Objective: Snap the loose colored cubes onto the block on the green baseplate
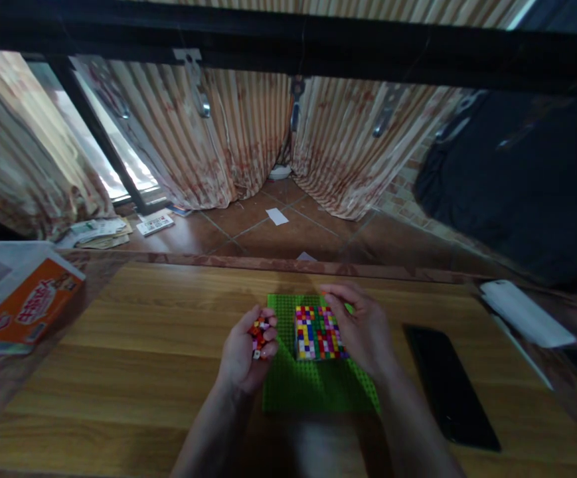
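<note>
A green studded baseplate lies on the wooden table, and a block of many small coloured bricks stands on its upper middle. My left hand is palm up at the plate's left edge, its fingers curled round a heap of loose small bricks in red, orange, white and pink. Over the right side of the brick block is my right hand. Its thumb and forefinger are pinched together at the block's far right corner, with a small orange brick seeming to show at the tips.
A black phone-like slab lies on the table to the right. Beyond it are a white object and a thin pale stick. At the left edge stands a clear plastic box with an orange label. Curtains hang behind.
</note>
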A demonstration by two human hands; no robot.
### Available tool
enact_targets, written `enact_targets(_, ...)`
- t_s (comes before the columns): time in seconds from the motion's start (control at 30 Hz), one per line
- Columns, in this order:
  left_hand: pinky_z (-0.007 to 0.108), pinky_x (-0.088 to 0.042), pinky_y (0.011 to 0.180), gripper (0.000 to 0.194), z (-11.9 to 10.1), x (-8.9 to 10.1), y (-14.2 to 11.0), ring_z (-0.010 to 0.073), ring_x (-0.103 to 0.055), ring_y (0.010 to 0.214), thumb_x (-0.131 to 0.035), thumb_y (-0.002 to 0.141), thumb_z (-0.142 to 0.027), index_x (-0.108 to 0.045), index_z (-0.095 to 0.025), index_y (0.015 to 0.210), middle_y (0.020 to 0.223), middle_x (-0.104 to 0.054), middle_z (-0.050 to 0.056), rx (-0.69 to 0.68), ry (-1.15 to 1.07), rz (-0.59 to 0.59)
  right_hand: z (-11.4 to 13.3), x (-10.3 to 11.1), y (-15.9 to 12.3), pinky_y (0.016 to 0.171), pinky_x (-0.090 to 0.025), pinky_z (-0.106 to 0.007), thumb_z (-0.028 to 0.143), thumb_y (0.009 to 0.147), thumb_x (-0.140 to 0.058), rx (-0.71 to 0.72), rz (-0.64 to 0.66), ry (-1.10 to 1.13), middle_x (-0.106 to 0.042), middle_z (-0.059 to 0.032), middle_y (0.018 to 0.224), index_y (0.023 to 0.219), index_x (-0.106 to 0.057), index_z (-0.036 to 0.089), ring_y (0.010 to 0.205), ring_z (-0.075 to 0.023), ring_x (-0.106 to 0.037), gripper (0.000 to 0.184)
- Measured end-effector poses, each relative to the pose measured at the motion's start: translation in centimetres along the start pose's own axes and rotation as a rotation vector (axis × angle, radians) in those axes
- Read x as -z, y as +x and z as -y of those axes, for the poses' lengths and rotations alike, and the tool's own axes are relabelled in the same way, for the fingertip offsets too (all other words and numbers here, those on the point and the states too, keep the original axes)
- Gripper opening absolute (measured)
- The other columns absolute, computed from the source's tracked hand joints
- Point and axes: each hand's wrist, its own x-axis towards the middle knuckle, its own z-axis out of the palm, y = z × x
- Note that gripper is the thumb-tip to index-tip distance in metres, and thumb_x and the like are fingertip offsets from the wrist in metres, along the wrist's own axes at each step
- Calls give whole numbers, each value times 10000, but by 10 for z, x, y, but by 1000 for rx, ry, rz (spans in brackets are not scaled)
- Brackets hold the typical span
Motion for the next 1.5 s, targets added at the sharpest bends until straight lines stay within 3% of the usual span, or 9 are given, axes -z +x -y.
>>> enact_targets(0.23,112,-272,311,260,3,1,1,36,-394,429,-430,952,-185,-579,-102,755,658,-506,20,-4,-2,-3,-6,-16,1,979,-446,-429,284,870,-606,-7,163,-71,-714,-40,1044,919,-780,295,1039,-222,-614,181)
enact_targets(0.5,115,-248,308,277,5,1,3,33,-391,413,-421,957,-196,-583,-95,756,636,-508,14,24,-22,0,-13,-26,2,928,-484,-408,254,838,-614,-51,270,-60,-735,-41,1013,904,-788,291,986,-213,-649,190)
enact_targets(0.77,121,-230,306,278,7,2,3,34,-390,405,-430,953,-194,-586,-94,746,629,-509,16,20,-26,14,-11,-25,1,815,-533,-390,306,814,-621,-176,281,0,-776,-45,952,933,-789,273,870,-219,-696,209)
enact_targets(1.13,125,-218,317,262,11,4,5,35,-393,401,-446,940,-190,-591,-91,745,621,-512,15,-12,-7,11,-8,-24,1,793,-532,-394,356,777,-655,-279,281,48,-784,-59,945,925,-792,241,842,-233,-707,233)
enact_targets(1.5,126,-228,311,252,12,4,5,37,-403,399,-457,934,-183,-596,-87,747,622,-518,18,-18,-13,8,-8,-25,4,794,-523,-392,334,793,-615,-221,301,-24,-782,-54,920,912,-789,238,833,-229,-702,232)
